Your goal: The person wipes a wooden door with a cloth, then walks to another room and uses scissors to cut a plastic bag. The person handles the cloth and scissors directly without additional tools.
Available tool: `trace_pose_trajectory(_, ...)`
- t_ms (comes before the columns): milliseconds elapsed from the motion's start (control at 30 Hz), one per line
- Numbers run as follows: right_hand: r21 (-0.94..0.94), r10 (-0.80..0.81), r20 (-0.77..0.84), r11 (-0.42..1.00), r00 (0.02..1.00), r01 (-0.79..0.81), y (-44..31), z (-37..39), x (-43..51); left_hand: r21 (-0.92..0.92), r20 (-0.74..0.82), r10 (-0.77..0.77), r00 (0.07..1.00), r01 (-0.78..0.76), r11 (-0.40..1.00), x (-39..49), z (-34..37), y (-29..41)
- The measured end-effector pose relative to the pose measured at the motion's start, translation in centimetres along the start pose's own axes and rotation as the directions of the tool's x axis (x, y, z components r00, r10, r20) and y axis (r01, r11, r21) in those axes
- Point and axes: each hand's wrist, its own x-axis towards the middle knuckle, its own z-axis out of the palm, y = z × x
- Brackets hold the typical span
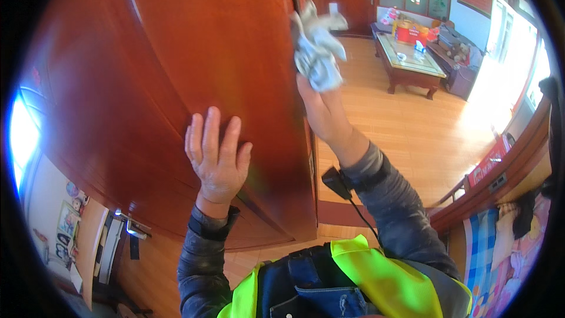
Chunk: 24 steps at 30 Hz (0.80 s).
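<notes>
A reddish-brown wooden door (212, 44) fills the left and middle of the view, its free edge running down near the centre. My left hand (218, 161) rests against the door's face with its fingers apart, holding nothing. Up at the door's edge, my right hand (324, 110) grips a crumpled white and pale-blue cloth (320, 55). The cloth lies against that edge and covers most of the right fingers. A metal lever handle (134, 227) shows low on the left.
Beyond the door, a low table (412, 57) bears a red box (410, 32), beside a sofa (468, 64). The door frame (490, 185) crosses at right, near a bed with checked bedding (481, 238). A black device (336, 182) on a cable hangs by my right forearm.
</notes>
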Motion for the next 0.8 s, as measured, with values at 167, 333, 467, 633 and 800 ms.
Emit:
trace_pose_trajectory(167, -0.033, 0.035, 0.03, 0.999, 0.999, -0.034, 1.2, 0.3, -4.2, 0.013, -0.043, 0.0, 0.999, 0.001, 1.0, -0.1, 0.6, 0.1)
trace_pose_trajectory(333, -0.029, -0.072, -0.055, 0.997, 0.996, 0.07, 1.8, 0.3, -0.1, -0.004, -0.056, 0.016, 0.998, -0.016, 1.0, 0.0, 0.7, -0.1)
trace_pose_trajectory(467, -0.014, -0.304, -0.046, 0.953, 0.952, 0.304, 1.2, -0.3, 8.1, -0.004, -0.058, -0.005, 0.998, 0.005, 1.0, 0.0, 0.7, 0.0)
trace_pose_trajectory(633, -0.272, -0.479, -0.084, 0.854, 0.874, 0.443, -0.6, -1.7, 16.4, -0.006, -0.044, -0.014, 0.999, 0.014, 1.0, 0.0, 0.7, 0.1)
trace_pose_trajectory(800, -0.371, -0.529, -0.135, 0.811, 0.838, 0.453, -0.7, -1.4, 19.0, -0.015, -0.059, 0.0, 0.998, -0.001, 1.0, -0.1, 1.0, 0.0)
